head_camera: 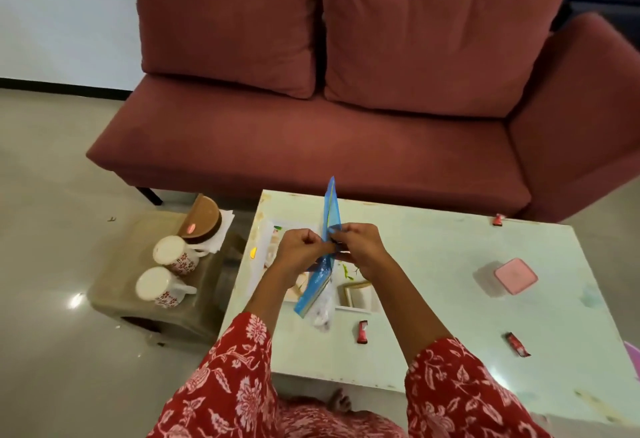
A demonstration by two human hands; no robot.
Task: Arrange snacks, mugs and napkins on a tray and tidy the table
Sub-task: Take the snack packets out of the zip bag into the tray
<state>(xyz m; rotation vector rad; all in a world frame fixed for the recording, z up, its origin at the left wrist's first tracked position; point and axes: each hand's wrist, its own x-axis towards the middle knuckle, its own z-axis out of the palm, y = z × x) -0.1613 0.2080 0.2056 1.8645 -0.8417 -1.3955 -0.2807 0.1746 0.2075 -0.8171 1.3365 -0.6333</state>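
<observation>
Left hand point(300, 247) and right hand point(356, 247) both pinch a blue packet point(327, 261) at its middle, fingers curled, held upright above a tray point(266, 250) on the pale green table point(450, 264). Three red snack bars point(362, 332) lie scattered on the table, plus a pink-lidded box point(512, 276), contents unclear. Two white mugs point(166, 269) and napkins point(223, 230) sit on a low stool point(145, 299) to the left. Red sofa point(311, 91) behind, grey tile floor point(52, 195).
</observation>
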